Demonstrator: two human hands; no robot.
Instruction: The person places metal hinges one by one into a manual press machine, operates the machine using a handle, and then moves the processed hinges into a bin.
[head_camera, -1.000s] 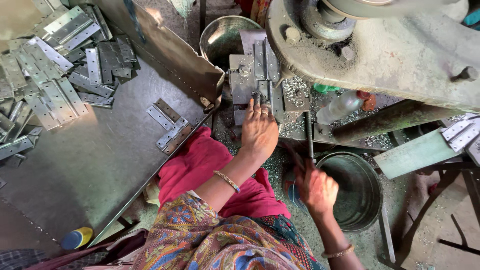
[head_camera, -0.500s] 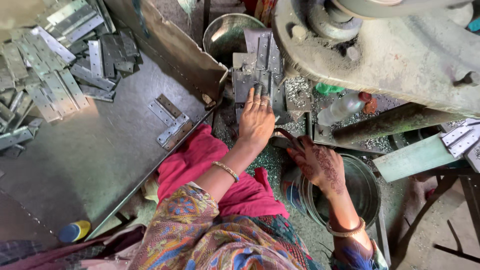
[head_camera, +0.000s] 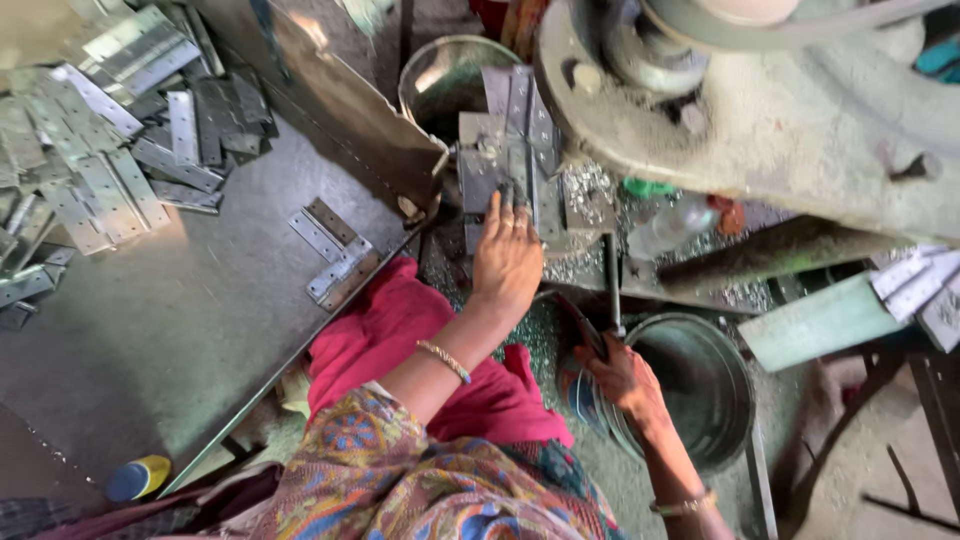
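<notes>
- The left hand (head_camera: 508, 262) lies palm down on a grey metal hinge plate (head_camera: 505, 160) set on the bed of the press machine (head_camera: 760, 130), fingertips spread flat on the plate. Its grip is released; it presses the plate rather than clasping it.
- The right hand (head_camera: 625, 378) is lower down, its grip clenched around the dark lever handle (head_camera: 612, 290) that rises toward the machine.
- To do this well, the plate would best sit square against the stop, with the fingertips kept on its near edge and away from the tool above, and the lever worked only once the plate lies still.
- Metal chips (head_camera: 590, 190) lie scattered on the bed just beside the plate; they could tilt it if they slip beneath.
- A round steel bowl (head_camera: 440, 75) stands behind the plate at the far edge of the bed; what it holds cannot be made out.
- A large round metal tub (head_camera: 700, 390) sits on the floor just right of the right hand; its inside looks dark, and no contents can be told.
- On the table (head_camera: 180, 330) to the left, a heap of hinge plates (head_camera: 100, 160) fills the far left corner, and a joined pair of hinges (head_camera: 335, 255) lies near the right edge.
- A blue and yellow cap (head_camera: 138, 478) rests at the table's near edge.
</notes>
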